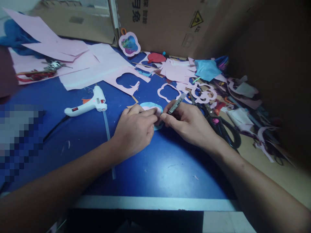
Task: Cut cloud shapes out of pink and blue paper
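Near the middle of the blue table, my left hand (136, 127) presses down and holds a light blue piece (158, 127) with a pink paper shape (155, 109) on top; its fingers bend over them and hide most of both. My right hand (188, 121) is closed around a slim pen (178, 103), a pale barrel with printing that slants up to the right. The pen's lower end is hidden behind my fingers, right beside the light blue piece, so I cannot tell whether it touches.
A white glue gun (93, 105) lies at left, a clear glue stick (107, 126) extending below it. Pink paper sheets (82, 66) cover the back left. Flower-shaped pink frames (167, 92), black-handled scissors (233, 134) and scraps crowd the right. A cardboard box (160, 27) stands behind.
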Demonstrator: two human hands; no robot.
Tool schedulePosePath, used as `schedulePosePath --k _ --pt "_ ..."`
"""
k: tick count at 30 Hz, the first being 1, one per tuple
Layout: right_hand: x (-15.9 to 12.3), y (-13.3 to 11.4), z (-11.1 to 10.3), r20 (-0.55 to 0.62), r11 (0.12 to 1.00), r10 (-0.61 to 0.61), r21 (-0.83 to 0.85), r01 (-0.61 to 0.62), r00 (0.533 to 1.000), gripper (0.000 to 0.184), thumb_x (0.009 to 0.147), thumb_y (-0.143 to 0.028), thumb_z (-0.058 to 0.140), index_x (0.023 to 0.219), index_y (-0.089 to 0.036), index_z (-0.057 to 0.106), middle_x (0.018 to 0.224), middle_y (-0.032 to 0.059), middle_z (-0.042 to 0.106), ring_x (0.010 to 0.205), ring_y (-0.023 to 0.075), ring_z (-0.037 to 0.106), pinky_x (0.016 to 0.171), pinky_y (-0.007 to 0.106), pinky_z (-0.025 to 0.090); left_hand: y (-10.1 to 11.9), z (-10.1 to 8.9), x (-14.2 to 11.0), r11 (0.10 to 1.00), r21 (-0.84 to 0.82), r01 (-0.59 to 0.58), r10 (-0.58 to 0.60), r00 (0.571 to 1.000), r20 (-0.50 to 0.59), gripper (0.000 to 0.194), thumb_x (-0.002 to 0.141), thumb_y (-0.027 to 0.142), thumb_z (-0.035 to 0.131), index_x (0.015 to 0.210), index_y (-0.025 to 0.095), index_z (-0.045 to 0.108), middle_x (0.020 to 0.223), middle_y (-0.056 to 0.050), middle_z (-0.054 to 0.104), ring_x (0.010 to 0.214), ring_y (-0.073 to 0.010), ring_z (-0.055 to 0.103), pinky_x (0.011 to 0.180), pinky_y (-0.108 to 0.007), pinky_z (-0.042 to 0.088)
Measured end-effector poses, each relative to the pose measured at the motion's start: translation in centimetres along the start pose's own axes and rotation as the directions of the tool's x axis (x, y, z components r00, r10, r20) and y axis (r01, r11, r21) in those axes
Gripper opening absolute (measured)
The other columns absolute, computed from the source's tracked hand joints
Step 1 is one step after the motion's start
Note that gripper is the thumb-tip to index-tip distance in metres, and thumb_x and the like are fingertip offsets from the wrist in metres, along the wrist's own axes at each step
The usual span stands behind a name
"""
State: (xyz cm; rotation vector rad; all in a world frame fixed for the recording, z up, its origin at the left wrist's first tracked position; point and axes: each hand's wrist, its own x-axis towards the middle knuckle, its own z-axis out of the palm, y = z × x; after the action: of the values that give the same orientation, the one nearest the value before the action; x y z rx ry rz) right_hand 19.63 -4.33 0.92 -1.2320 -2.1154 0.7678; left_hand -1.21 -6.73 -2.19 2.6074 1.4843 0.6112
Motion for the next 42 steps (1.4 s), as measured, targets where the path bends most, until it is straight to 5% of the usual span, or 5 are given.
schedulePosePath --k 42 --pt "0.11 0.35 -0.19 -0.019 1.0 -0.014 0.002 0.014 1.0 0.014 0.1 -0.029 0.065 0.092 -0.019 0.069 0.078 0.0004 0.07 0.069 0.0165 0.061 0.066 0.03 0.042 0.0 0.07 -0.01 1.0 0.018 -0.004 0.004 1.0 -0.003 0.028 0.095 0.016 0.058 0.112 0.028 0.077 0.141 -0.001 0.075 0.114 -0.0316 0.061 0.095 -0.05 0.046"
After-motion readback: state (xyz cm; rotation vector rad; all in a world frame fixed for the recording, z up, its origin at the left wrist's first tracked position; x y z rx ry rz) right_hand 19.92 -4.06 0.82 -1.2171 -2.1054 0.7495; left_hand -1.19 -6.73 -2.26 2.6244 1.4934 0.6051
